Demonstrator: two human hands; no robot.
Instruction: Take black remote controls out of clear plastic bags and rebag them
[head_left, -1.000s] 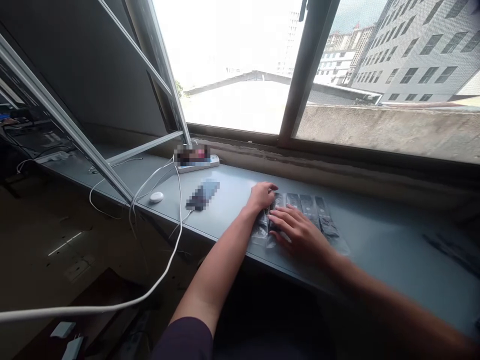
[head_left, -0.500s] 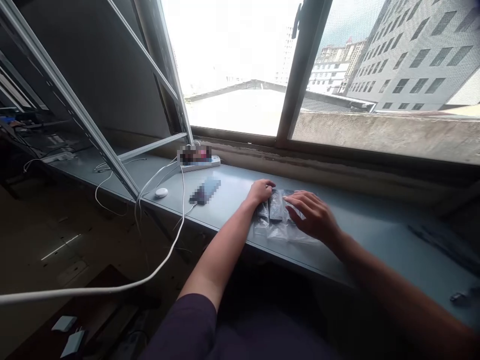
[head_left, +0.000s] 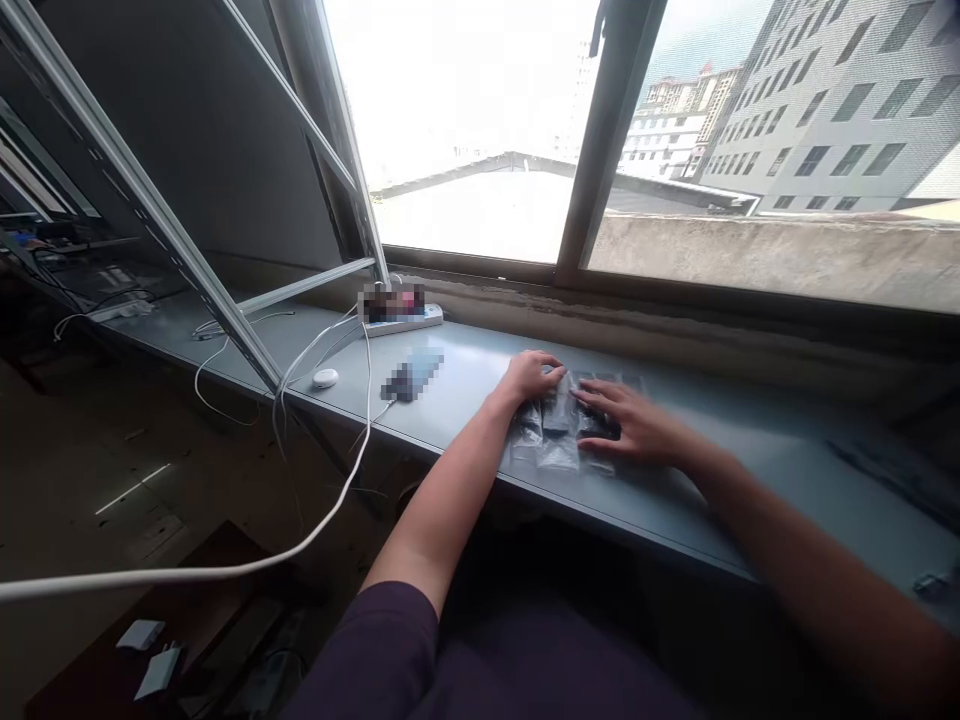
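Observation:
Several clear plastic bags with dark flat contents lie side by side on the grey-blue table. My left hand rests over the upper left of these bags, its fingers reaching right across them. On the right side of the row, my right hand lies flat with fingers and thumb apart, touching the bags. Part of the dark contents shows between its thumb and fingers. Both palms hide some of the plastic, and what the bags contain is too unclear to name.
A white power strip sits by the window sill, and a blurred-out phone-like object lies left of the bags. Nearby are a round white case and a long white cable. A metal frame rises at the left.
My right hand has lowered from above the bags and now lies flat on their right side. My left hand's fingers have shifted slightly right over the bags. The view has tilted a little.

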